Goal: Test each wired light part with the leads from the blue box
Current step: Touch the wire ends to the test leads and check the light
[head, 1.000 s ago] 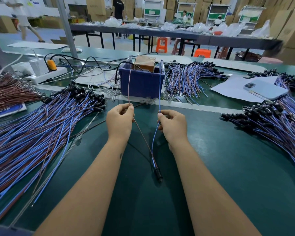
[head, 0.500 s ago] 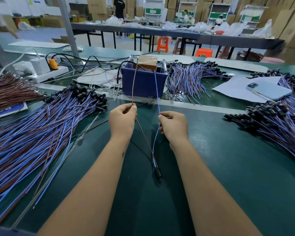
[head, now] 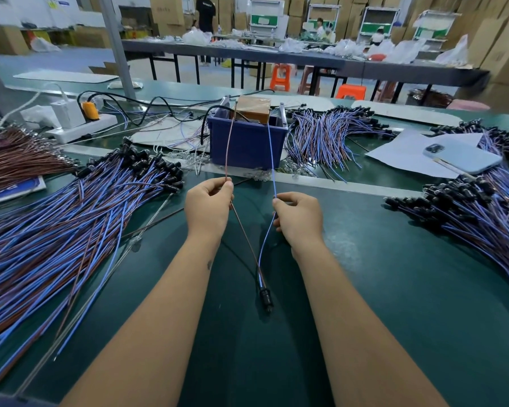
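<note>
One wired light part lies between my forearms, its black lamp head [head: 266, 298] on the green table near me. Its brown wire [head: 246, 236] runs up into my left hand [head: 207, 205], which pinches it. Its blue wire [head: 265, 245] runs up into my right hand [head: 299, 217], which pinches that one. Both wires reach up towards the blue box [head: 247, 142] straight ahead, where two metal leads stand at its rim. Whether the wire tips touch the leads is too fine to tell.
A large heap of blue-and-brown wired parts [head: 71, 224] covers the left. More heaps lie at the right [head: 467, 212] and behind the box [head: 326, 136]. A phone [head: 462, 157] rests on white paper at the right. A power strip [head: 80, 127] sits back left.
Both hands have moved slightly towards me while holding the same two wires. The wire ends have shifted a little at the box rim.
</note>
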{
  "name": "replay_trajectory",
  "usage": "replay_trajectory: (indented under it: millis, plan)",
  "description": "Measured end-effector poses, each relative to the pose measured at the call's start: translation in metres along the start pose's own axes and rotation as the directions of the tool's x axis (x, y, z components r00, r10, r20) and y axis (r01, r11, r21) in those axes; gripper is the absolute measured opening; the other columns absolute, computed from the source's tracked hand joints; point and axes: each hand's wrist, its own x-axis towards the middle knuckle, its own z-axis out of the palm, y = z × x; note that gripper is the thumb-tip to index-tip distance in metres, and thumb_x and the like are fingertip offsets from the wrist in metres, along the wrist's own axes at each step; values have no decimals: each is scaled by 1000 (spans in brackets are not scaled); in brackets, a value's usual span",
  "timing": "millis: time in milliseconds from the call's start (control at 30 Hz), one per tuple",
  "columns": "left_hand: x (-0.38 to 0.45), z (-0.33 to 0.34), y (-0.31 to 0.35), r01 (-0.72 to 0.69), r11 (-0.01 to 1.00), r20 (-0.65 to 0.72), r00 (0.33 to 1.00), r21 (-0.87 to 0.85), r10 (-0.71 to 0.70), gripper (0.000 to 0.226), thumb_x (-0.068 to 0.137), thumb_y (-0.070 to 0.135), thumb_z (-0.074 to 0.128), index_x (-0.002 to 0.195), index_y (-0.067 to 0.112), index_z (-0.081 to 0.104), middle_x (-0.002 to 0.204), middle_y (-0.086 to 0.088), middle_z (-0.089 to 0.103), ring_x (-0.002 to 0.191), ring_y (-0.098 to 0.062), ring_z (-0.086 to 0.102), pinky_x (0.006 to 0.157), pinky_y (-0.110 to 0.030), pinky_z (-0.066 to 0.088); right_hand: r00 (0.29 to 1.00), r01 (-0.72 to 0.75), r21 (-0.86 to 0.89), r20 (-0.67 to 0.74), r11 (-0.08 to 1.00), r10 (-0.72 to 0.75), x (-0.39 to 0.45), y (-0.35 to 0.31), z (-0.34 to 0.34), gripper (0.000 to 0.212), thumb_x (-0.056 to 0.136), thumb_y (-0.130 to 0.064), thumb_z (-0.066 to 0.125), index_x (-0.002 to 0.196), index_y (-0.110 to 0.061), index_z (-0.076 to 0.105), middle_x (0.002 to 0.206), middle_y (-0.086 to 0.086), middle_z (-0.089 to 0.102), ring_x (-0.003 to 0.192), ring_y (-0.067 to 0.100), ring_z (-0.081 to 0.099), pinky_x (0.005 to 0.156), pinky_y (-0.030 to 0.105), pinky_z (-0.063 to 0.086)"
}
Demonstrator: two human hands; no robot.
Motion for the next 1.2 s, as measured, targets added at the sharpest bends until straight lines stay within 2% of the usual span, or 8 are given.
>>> replay_trajectory:
  millis: [233, 467, 600, 800, 967, 1100, 1200]
  plan:
    - [3, 2, 0, 2, 1000, 14, 1000, 25, -2, 9, 92, 14, 62, 87, 17, 68, 64, 2, 61, 53, -5, 53, 53, -13, 46, 1000, -1, 6, 0, 1000, 1, -1, 0, 0, 21, 89, -10, 59, 74, -25, 62, 60, -5, 60, 38, 1, 51, 58, 31, 52]
    - [6, 0, -2, 6, 1000, 4, 1000, 11, -6, 10, 92, 12, 61, 87, 14, 69, 62, 3, 61, 46, 2, 52, 49, -12, 45, 1000, -11, 12, 2, 1000, 10, -1, -1, -1, 15, 89, -10, 59, 80, -19, 66, 62, -3, 60, 38, 1, 52, 54, 28, 51]
    - [8, 0, -2, 18, 1000, -4, 1000, -3, -18, 9, 92, 11, 61, 90, 11, 69, 63, 1, 61, 46, 2, 51, 49, -12, 44, 1000, -10, 8, 4, 1000, 10, 1, 0, 0, 20, 89, -11, 59, 74, -25, 62, 61, -3, 60, 38, 1, 52, 58, 32, 53]
    - [7, 1, -1, 16, 1000, 6, 1000, 3, -16, 8, 93, 12, 61, 93, 11, 70, 65, 0, 61, 48, 0, 52, 50, -12, 44, 1000, -4, 0, 2, 1000, 4, 1, 0, -1, 23, 89, -11, 59, 72, -26, 61, 61, -3, 60, 38, 1, 52, 61, 35, 55]
    - [6, 1, 0, 13, 1000, 10, 1000, 19, -13, 9, 92, 12, 62, 94, 11, 70, 65, 0, 62, 54, -4, 54, 49, -11, 45, 1000, -1, -3, 4, 1000, 1, 1, 0, -1, 21, 89, -11, 59, 74, -26, 62, 62, -3, 61, 38, 0, 53, 59, 31, 54]
    - [5, 1, 1, -3, 1000, 19, 1000, 25, 2, 9, 93, 12, 61, 93, 13, 70, 66, 0, 62, 56, -8, 55, 49, -11, 45, 1000, 17, -2, -5, 1000, -17, -1, 1, -1, 13, 89, -12, 59, 82, -22, 65, 64, -3, 62, 40, 1, 53, 53, 27, 53]
    - [5, 1, 1, -4, 1000, 20, 1000, 20, 3, 9, 92, 12, 61, 94, 12, 70, 66, -1, 62, 56, -8, 54, 49, -11, 44, 1000, 22, -9, -3, 1000, -22, 0, 2, -1, 13, 89, -12, 59, 82, -22, 65, 65, -3, 62, 40, 1, 53, 55, 29, 54]
